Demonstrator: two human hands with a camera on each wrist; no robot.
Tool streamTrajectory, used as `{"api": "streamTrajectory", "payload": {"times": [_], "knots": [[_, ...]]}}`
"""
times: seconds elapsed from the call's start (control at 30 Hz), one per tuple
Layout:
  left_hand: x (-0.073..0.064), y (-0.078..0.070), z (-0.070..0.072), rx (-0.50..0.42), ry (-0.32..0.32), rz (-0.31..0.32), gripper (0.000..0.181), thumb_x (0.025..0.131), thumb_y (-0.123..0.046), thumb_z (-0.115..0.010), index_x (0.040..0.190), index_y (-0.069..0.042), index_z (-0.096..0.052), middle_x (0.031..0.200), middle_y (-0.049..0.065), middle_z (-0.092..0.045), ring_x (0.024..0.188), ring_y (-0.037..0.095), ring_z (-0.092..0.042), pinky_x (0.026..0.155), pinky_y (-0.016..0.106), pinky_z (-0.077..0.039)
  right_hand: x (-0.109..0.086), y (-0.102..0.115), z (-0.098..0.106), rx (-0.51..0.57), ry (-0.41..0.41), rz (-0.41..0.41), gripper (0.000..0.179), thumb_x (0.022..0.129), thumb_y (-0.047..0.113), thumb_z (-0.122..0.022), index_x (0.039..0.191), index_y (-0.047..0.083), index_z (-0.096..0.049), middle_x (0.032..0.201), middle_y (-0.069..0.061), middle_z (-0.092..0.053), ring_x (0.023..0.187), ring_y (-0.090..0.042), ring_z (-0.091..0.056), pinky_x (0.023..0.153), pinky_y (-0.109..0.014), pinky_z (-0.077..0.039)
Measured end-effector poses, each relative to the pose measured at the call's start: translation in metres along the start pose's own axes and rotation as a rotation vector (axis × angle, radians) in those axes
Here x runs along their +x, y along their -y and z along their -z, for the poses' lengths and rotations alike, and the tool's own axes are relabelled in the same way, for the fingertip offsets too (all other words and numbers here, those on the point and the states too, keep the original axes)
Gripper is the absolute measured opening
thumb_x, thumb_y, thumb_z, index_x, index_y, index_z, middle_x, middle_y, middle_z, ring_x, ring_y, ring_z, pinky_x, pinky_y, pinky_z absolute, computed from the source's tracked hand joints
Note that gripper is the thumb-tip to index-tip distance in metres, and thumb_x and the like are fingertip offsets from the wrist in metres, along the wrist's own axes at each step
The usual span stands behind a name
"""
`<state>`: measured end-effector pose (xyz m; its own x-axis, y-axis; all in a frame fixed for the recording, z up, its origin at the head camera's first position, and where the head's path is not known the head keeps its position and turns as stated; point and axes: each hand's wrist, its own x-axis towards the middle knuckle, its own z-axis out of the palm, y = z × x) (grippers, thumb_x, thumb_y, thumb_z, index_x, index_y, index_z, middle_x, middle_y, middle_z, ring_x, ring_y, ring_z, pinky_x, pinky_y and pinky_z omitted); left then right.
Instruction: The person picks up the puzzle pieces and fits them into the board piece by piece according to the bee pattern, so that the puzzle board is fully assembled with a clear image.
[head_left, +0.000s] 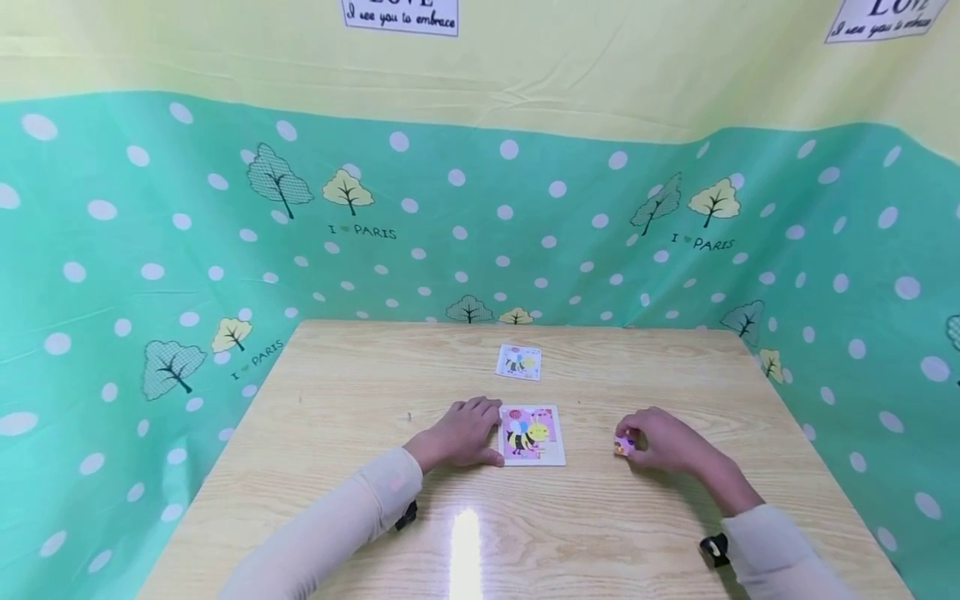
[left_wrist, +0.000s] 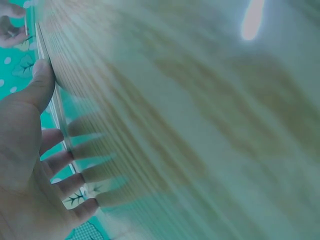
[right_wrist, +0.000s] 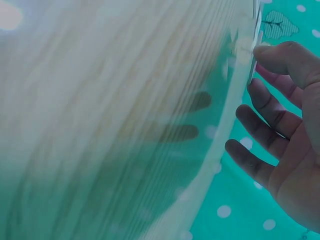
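Note:
A square jigsaw board [head_left: 556, 458] with a white frame lies on the table, showing a yellow and black bee on pink. White patches show toward its lower right. My left hand [head_left: 468, 432] rests at the board's left side, thumb by the lower corner and fingers by the upper one; in the left wrist view its fingers [left_wrist: 59, 162] are spread and fairly straight. To the right of the board, my right hand [head_left: 667, 442] pinches a small pink and orange puzzle piece [head_left: 622, 447] between thumb and fingers, near the tabletop. The right wrist view shows that hand [right_wrist: 290, 120] with its other fingers loosely bent.
Behind the board lies a picture card [head_left: 519, 363] with the same bee image. Both sit on a light wooden table [head_left: 360, 375]. A green dotted cloth [head_left: 420, 192] hangs around the back and sides. Glare marks the table's front.

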<state>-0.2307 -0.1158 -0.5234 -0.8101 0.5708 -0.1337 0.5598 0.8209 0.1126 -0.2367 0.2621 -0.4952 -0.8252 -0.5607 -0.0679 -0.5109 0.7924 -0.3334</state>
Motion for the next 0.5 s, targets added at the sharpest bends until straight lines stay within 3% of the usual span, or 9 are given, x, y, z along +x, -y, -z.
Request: {"api": "streamTrajectory", "payload": {"times": [0.17, 0.5], "knots": [[0.000, -0.001, 0.000, -0.005, 0.003, 0.003, 0.077, 0.087, -0.073, -0.060, 0.138, -0.016, -0.054, 0.161, 0.009, -0.041, 0.148, 0.032, -0.040, 0.116, 0.056, -0.040, 0.009, 0.009, -0.004, 0.004, 0.009, 0.044, 0.021, 0.082, 0.018, -0.081, 0.102, 0.016, -0.074, 0.087, 0.011, -0.066, 0.080, -0.006, -0.056, 0.073, -0.028, -0.051], [0.000, 0.001, 0.001, -0.011, 0.006, 0.000, 0.076, 0.088, -0.073, -0.060, 0.138, -0.016, -0.054, 0.161, 0.009, -0.041, 0.149, 0.032, -0.039, 0.117, 0.055, -0.040, 0.029, 0.037, -0.012, 0.014, 0.044, 0.044, 0.023, 0.083, 0.018, -0.080, 0.105, 0.020, -0.075, 0.092, 0.012, -0.066, 0.086, -0.007, -0.055, 0.079, -0.030, -0.052]]}}
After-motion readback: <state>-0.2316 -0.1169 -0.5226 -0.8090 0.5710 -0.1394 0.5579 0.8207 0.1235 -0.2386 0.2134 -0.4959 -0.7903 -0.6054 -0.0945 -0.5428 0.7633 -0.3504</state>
